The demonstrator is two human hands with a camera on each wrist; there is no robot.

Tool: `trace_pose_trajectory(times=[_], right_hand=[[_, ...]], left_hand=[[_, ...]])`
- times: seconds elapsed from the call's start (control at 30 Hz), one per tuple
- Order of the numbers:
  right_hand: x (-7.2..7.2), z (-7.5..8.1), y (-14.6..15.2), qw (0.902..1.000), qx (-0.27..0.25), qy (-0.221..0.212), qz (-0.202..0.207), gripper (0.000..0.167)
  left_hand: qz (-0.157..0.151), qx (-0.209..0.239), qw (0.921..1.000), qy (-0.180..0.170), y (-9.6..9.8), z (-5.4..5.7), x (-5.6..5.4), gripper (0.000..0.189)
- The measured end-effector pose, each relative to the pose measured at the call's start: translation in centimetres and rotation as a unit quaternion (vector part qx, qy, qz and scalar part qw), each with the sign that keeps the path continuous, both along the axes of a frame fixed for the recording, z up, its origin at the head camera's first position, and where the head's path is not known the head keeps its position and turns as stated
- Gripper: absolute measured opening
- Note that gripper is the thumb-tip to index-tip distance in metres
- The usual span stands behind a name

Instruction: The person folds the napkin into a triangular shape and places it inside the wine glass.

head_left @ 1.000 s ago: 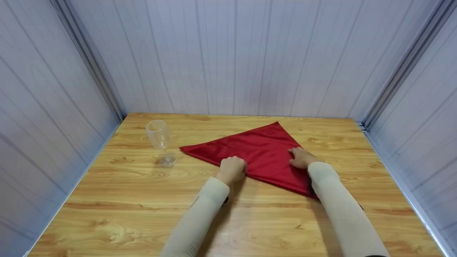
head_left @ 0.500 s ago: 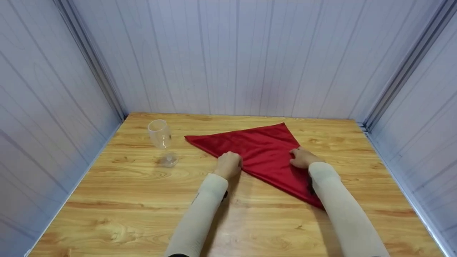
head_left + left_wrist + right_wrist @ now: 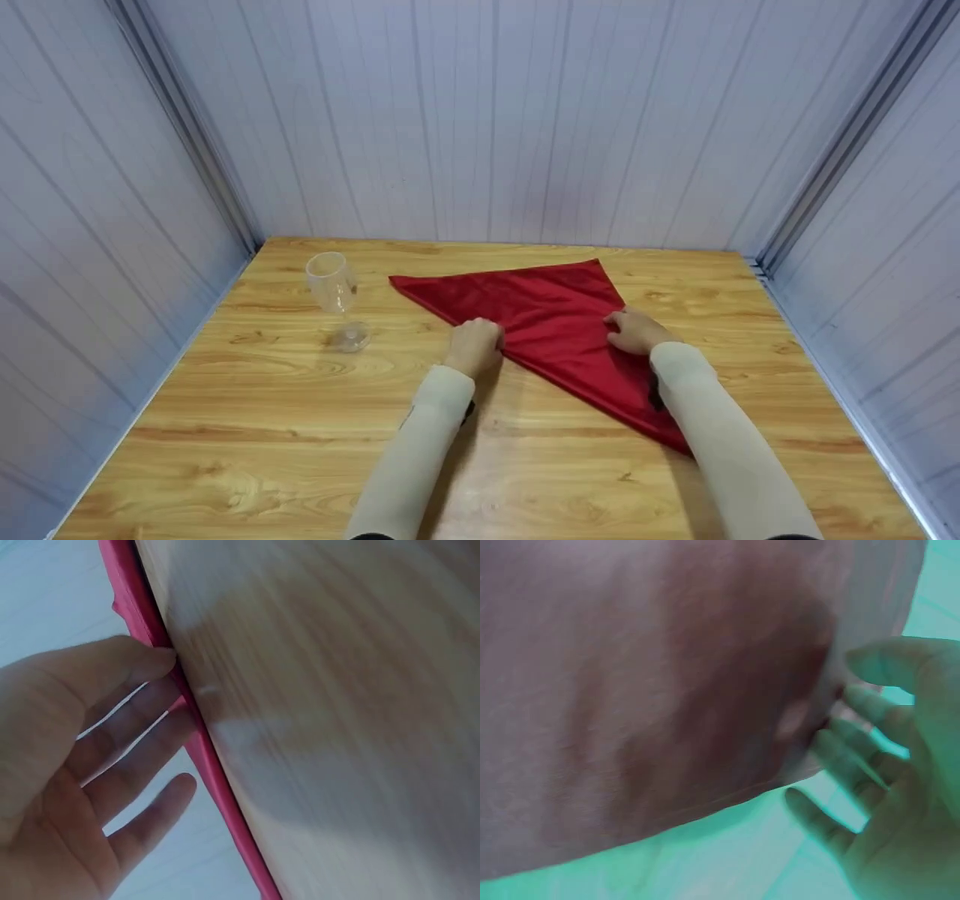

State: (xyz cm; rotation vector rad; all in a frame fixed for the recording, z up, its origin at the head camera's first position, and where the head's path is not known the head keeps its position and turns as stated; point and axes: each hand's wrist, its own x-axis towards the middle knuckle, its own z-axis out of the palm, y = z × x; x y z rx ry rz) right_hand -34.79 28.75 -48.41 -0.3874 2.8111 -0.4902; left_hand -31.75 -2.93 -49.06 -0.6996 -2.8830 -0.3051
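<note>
A red cloth, folded roughly into a triangle, lies on the wooden table with soft wrinkles across it. My left hand pinches its long near edge. In the left wrist view, thumb and forefingers of the left hand meet at the thin red edge, while the little finger stays apart. My right hand rests with its fingertips on the cloth's right part. The right wrist view shows the right hand with thumb and fingers slightly spread at the cloth's surface; its colours look washed out.
A clear stemmed glass stands upright on the table to the left of the cloth. Pale panelled walls enclose the wooden table at the back and both sides.
My left hand has moved slightly away and to the left with the edge. The cloth's left corner has swung toward the back, its near right corner toward me. My right hand has barely moved.
</note>
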Motion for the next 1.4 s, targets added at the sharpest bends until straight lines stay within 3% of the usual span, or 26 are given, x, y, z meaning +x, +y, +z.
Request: trace_pose_trajectory(times=[0.2,0.47,0.63,1.07,1.4], right_hand=[[-0.6,-0.6,1.7,0.9971,-0.064,0.041,0.000,0.038],[-0.3,-0.4,3.7,0.9981,-0.038,0.041,0.026,0.042],[-0.2,-0.7,4.0,0.9982,-0.026,0.031,0.044,0.044],[0.0,-0.5,3.2,0.9996,-0.015,0.006,0.024,0.046],[0.4,-0.4,3.2,0.9995,-0.024,0.017,0.016,0.042]], left_hand=[[-0.028,-0.056,0.9978,0.023,0.8,0.0,0.7,0.006],[-0.068,-0.109,0.9917,0.013,3.0,0.0,1.4,0.016],[-0.069,-0.098,0.9923,0.030,3.5,-0.4,1.4,0.019],[-0.045,-0.042,0.9972,0.043,3.0,-0.7,1.0,0.021],[-0.028,-0.024,0.9991,0.023,2.6,-0.7,0.9,0.012]])
